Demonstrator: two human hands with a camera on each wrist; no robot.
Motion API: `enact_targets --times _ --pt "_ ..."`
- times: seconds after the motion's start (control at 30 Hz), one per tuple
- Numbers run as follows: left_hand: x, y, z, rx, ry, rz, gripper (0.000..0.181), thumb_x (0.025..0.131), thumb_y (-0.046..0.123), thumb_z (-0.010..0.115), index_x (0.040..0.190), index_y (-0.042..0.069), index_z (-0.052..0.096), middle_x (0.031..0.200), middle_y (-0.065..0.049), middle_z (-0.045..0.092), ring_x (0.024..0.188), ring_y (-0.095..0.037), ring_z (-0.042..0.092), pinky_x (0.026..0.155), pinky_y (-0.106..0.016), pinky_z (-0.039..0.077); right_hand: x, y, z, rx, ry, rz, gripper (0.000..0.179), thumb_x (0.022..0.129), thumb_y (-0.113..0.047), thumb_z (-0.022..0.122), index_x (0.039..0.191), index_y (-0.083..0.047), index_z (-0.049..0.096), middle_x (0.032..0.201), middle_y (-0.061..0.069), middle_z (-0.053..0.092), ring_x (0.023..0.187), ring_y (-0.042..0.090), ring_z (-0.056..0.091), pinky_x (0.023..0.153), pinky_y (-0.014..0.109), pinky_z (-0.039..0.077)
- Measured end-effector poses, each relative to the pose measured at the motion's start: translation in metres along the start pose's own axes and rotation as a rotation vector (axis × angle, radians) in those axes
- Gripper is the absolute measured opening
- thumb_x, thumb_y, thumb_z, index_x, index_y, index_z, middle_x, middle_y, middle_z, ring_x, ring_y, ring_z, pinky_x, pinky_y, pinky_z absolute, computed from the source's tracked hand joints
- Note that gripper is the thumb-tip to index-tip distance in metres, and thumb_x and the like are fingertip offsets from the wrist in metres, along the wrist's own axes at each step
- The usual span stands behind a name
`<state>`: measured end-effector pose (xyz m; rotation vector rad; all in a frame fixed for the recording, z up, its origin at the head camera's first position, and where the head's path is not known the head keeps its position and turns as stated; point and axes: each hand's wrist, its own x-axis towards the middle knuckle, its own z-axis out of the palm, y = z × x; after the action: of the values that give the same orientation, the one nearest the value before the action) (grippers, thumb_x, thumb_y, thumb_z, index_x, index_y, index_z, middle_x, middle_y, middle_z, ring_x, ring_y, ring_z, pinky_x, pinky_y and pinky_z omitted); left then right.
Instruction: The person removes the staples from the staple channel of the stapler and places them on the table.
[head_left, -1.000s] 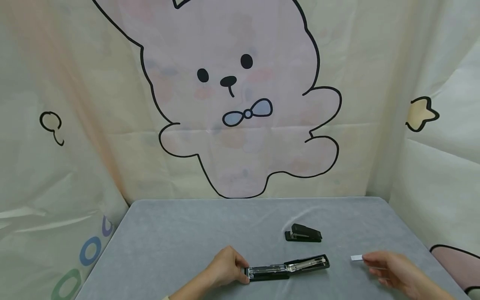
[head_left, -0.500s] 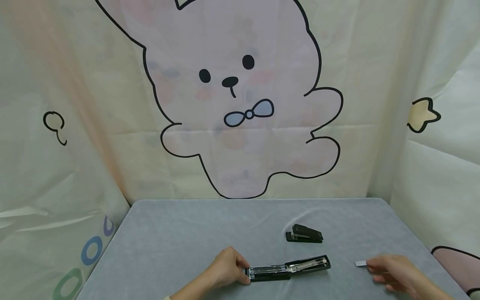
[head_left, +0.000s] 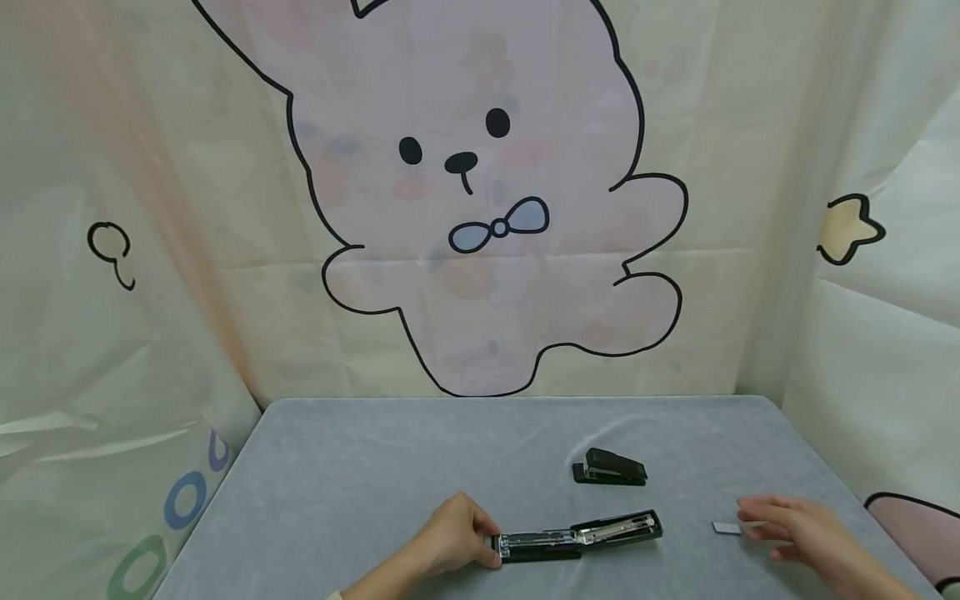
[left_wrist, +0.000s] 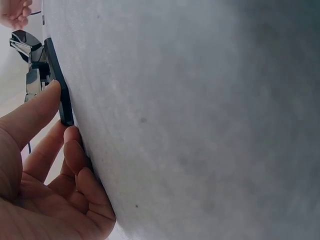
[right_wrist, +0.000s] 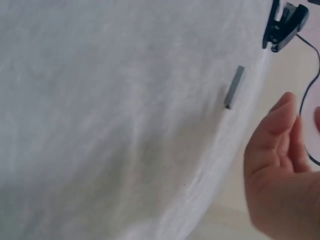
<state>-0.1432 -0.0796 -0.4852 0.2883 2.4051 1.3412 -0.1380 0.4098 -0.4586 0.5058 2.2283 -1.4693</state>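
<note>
On the table (head_left: 360, 467), the left hand (head_left: 453, 533) pinches the unfolded stapler (head_left: 542, 546) by its end; the loose, empty right hand (head_left: 806, 533) is beside the grey strip (head_left: 726, 528), probably fragile, best taken by its sides.

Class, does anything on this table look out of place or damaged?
The near stapler, held by the left hand, looks odd: it is swung wide open, unlike the far stapler. A small grey strip lies loose near the right hand. No spill or damage shows.
</note>
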Motion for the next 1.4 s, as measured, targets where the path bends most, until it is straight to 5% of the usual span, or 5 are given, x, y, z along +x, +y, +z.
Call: enact_targets --times 0.33,0.53,0.7,1.07,1.4 --pt "-0.001 0.000 0.000 -0.017 -0.003 -0.001 0.022 0.067 -0.007 0.092 0.083 0.003 0.082 0.056 0.001 0.060 0.051 -0.009 0.044 0.049 -0.025 0.031 -0.017 -0.009 0.016 -0.086 -0.149 -0.326 0.053 0.109 -0.026 0.056 0.145 0.012 0.049 0.137 0.016 0.066 0.106 0.012 0.069 0.086 0.039 0.058" --pt "-0.001 0.001 0.001 -0.021 -0.004 -0.009 0.022 0.067 -0.008 0.092 0.083 0.003 0.081 0.056 0.001 0.059 0.051 -0.008 0.044 0.049 -0.025 0.032 -0.018 -0.007 0.032 -0.071 -0.229 -0.472 0.034 0.107 -0.013 0.059 0.141 -0.008 0.062 0.126 -0.015 0.069 0.108 0.008 0.069 0.084 0.034 0.058" --pt "-0.001 0.000 0.001 -0.027 -0.002 -0.006 0.023 0.066 -0.008 0.092 0.082 0.004 0.081 0.055 0.001 0.059 0.051 -0.008 0.044 0.049 -0.025 0.031 -0.018 -0.007 0.048 -0.158 -0.249 -0.620 0.043 0.104 -0.007 0.062 0.144 0.006 0.053 0.129 -0.023 0.065 0.110 0.006 0.066 0.080 0.030 0.058" --pt "-0.001 -0.003 0.000 -0.024 0.008 0.022 0.023 0.066 -0.008 0.092 0.083 0.003 0.081 0.054 0.003 0.058 0.051 -0.008 0.044 0.049 -0.024 0.031 -0.014 -0.017 0.076 -0.175 -0.319 -0.605 0.057 0.100 -0.010 0.070 0.146 0.015 0.045 0.135 0.028 0.061 0.102 0.012 0.069 0.078 0.030 0.057" --pt "0.000 -0.003 -0.001 -0.022 -0.009 0.020 0.023 0.066 -0.006 0.092 0.083 0.005 0.081 0.055 0.004 0.058 0.051 -0.007 0.044 0.049 -0.024 0.031 -0.009 -0.021 0.093 -0.184 -0.271 -0.632 0.055 0.095 -0.012 0.078 0.138 0.013 0.055 0.129 0.027 0.063 0.092 0.010 0.069 0.073 0.031 0.058"
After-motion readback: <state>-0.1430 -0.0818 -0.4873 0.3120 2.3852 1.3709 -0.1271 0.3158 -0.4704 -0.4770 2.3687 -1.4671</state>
